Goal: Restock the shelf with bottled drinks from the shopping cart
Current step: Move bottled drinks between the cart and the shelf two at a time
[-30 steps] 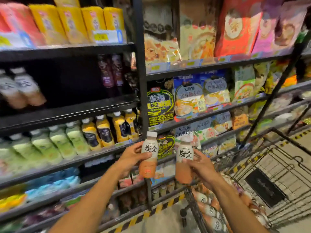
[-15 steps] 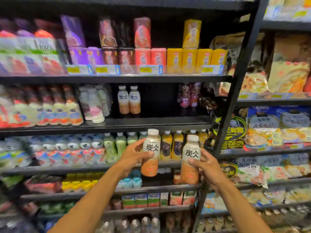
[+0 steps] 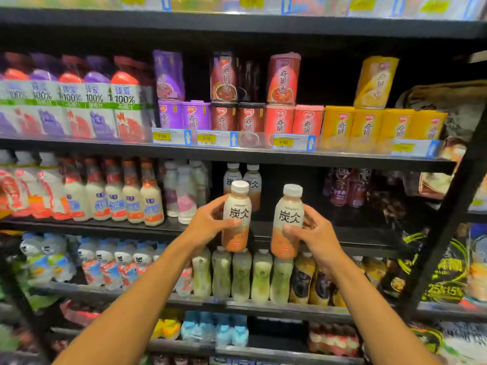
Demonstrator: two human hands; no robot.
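Note:
My left hand (image 3: 208, 222) grips a white-capped bottle (image 3: 237, 214) with a cream and orange label, held upright. My right hand (image 3: 316, 233) grips a second bottle of the same kind (image 3: 288, 217), also upright. Both bottles hover just in front of a black shelf (image 3: 355, 233) with a dark gap behind them. Two matching bottles (image 3: 243, 177) stand at the back of that shelf, partly hidden by the left-hand bottle. The shopping cart is out of view.
On the same shelf stand milk bottles (image 3: 131, 196) to the left and dark bottles (image 3: 347, 185) to the right. Above it sit stacked cans (image 3: 279, 119) and cartons (image 3: 71, 109); below, green and yellow bottles (image 3: 253, 275). A black upright post (image 3: 442, 225) bounds the shelf at right.
The view has swung left from the cart to the drink shelves. Both hands have lifted their bottles up to the level of the shelf with the gap.

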